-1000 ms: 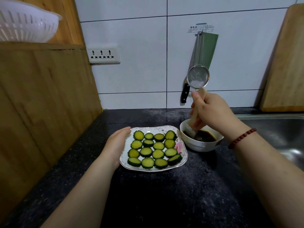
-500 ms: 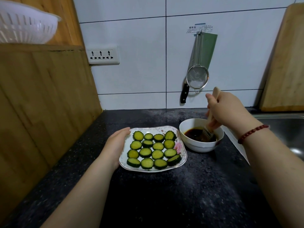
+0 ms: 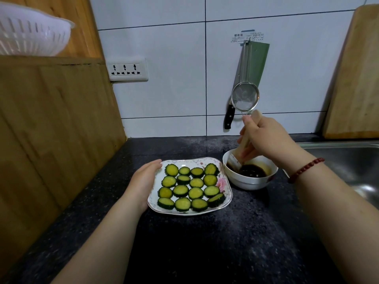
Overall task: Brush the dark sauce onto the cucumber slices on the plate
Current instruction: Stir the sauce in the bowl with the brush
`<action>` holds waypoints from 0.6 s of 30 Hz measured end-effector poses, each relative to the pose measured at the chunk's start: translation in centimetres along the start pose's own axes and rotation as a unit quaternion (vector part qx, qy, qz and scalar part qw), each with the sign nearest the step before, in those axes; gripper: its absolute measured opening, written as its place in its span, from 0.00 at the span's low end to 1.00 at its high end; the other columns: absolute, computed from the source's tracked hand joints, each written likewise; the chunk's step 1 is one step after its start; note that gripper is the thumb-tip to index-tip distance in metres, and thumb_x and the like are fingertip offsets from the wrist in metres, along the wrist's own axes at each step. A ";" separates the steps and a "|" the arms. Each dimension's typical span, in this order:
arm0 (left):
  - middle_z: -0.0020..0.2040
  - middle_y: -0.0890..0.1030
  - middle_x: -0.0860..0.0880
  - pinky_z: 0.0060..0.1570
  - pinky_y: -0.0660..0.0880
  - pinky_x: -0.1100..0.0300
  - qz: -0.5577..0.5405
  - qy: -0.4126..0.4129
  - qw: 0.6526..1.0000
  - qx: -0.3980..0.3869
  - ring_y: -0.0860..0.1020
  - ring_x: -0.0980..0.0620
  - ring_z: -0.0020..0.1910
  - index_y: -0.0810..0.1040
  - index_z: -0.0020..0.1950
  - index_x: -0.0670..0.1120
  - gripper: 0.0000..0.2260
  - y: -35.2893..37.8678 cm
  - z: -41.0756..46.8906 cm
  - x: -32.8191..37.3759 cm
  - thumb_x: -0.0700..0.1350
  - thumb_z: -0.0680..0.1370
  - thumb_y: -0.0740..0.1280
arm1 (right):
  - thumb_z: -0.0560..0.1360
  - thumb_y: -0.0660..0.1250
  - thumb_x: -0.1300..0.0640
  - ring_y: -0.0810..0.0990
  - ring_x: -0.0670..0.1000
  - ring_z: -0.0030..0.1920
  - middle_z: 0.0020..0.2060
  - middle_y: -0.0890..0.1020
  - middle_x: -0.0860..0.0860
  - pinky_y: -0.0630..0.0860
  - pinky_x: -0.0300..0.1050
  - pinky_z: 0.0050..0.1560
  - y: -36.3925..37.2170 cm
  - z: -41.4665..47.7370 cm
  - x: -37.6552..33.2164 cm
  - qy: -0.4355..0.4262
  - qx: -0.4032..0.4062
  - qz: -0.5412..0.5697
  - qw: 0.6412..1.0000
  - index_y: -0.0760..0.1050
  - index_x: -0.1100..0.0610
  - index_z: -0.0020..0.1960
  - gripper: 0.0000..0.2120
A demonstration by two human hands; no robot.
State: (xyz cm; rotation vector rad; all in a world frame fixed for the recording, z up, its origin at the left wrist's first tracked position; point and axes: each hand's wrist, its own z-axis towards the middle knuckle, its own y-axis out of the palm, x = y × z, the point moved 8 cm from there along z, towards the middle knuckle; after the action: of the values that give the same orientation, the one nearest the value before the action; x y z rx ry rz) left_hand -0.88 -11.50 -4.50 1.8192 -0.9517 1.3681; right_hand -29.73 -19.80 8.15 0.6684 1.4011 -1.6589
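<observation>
Step in hand, as I judge it: loading the brush; no sauce shows on the slices yet.

Left hand (image 3: 144,182) lies flat and loosely curved against the left rim of the white, flower-edged square plate (image 3: 224,203), fingers together, steadying it rather than pinching. Forearm runs in from lower left, low over the dark speckled bench (image 3: 205,253).

Just right of that hand, the round green cucumber slices (image 3: 189,186) sit in four rows on the plate, dry-looking.

Right of the plate, just beside its corner, stands the white round bowl (image 3: 251,182) with the dark sauce (image 3: 253,171) pooled in it.

Right hand (image 3: 266,138) hovers above the bowl, fingers closed around the pale wooden handle of the flat basting brush (image 3: 235,158), wrist cocked, bristles angled down-left against the bowl's inner wall at the sauce's edge. A red bead bracelet (image 3: 305,170) is on the wrist.

Next move likely calls for lifting the brush clear, carrying it left over the plate, and stroking the nearest slices without dripping.
</observation>
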 end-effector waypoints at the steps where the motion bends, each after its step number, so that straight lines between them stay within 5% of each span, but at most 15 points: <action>1: 0.61 0.84 0.43 0.63 0.79 0.41 -0.001 -0.001 1.000 0.000 0.84 0.40 0.58 0.81 0.65 0.51 0.12 0.0 0.0 0.0 0.45 0.82 0.67 | 0.84 0.54 0.45 0.86 0.65 0.37 0.38 0.87 0.59 0.84 0.62 0.48 0.0 -0.1 0.1 0.011 -0.006 0.011 1.000 0.77 0.60 0.42 0.24; 6: 0.61 0.84 0.43 0.64 0.79 0.40 -0.003 -0.004 1.000 0.000 0.84 0.40 0.58 0.81 0.63 0.51 0.10 0.0 -0.2 0.1 0.44 0.82 0.66 | 0.85 0.52 0.46 0.85 0.67 0.35 0.38 0.87 0.60 0.84 0.57 0.43 -0.8 -0.3 0.0 0.016 -0.023 -0.037 0.999 0.76 0.62 0.42 0.24; 11: 0.61 0.84 0.43 0.64 0.79 0.41 -0.003 -0.003 1.000 0.002 0.84 0.40 0.58 0.82 0.64 0.50 0.11 0.1 -0.3 0.1 0.44 0.82 0.67 | 0.85 0.52 0.45 0.83 0.57 0.24 0.39 0.86 0.60 0.85 0.54 0.40 -1.6 -0.3 -0.1 0.001 -0.023 -0.147 0.989 0.74 0.61 0.45 0.23; 15: 0.60 0.84 0.43 0.64 0.79 0.41 -0.003 -0.004 1.000 0.000 0.83 0.40 0.58 0.81 0.66 0.49 0.13 0.1 -0.3 0.1 0.43 0.83 0.66 | 0.84 0.55 0.47 0.83 0.62 0.37 0.41 0.83 0.60 0.81 0.62 0.49 -1.0 -0.7 -1.0 -0.058 -0.007 -0.175 0.983 0.70 0.56 0.41 0.18; 18: 0.59 0.84 0.44 0.64 0.79 0.41 -0.002 -0.004 1.000 -0.001 0.83 0.40 0.58 0.81 0.66 0.50 0.12 0.1 -0.2 0.1 0.43 0.83 0.66 | 0.84 0.56 0.47 0.84 0.63 0.40 0.43 0.84 0.62 0.81 0.63 0.49 -0.5 -0.7 -0.9 -0.056 -0.018 -0.140 0.988 0.74 0.60 0.47 0.18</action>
State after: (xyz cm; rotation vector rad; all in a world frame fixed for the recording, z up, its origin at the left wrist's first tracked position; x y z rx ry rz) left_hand -1.08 -11.38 -4.37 1.8255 -0.9517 1.3587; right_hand -29.73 -18.87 9.01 0.3640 1.4917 -1.8525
